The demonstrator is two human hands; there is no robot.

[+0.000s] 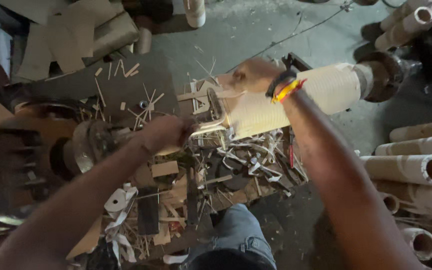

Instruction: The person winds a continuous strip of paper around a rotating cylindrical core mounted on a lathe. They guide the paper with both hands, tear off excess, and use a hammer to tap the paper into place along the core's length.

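Note:
A thick cream cardboard tube (pixel 301 95) lies across a machine, its right end on a dark metal chuck (pixel 383 75). My right hand (pixel 253 74), with coloured bands on the wrist, rests on top of the tube near its left end. My left hand (pixel 165 134) is closed around a cream piece at the tube's left end, next to a round metal spindle head (pixel 88 145). A strip of cardboard (pixel 211 125) curls off the tube's cut edge between my hands.
Cardboard shavings and strips (pixel 248 157) litter the work surface under the tube. Several cardboard tubes (pixel 416 167) are stacked at the right, more at the top right (pixel 408 22). Flat cardboard sheets (pixel 71 35) lie at the top left. My knee in jeans (pixel 236 235) is below.

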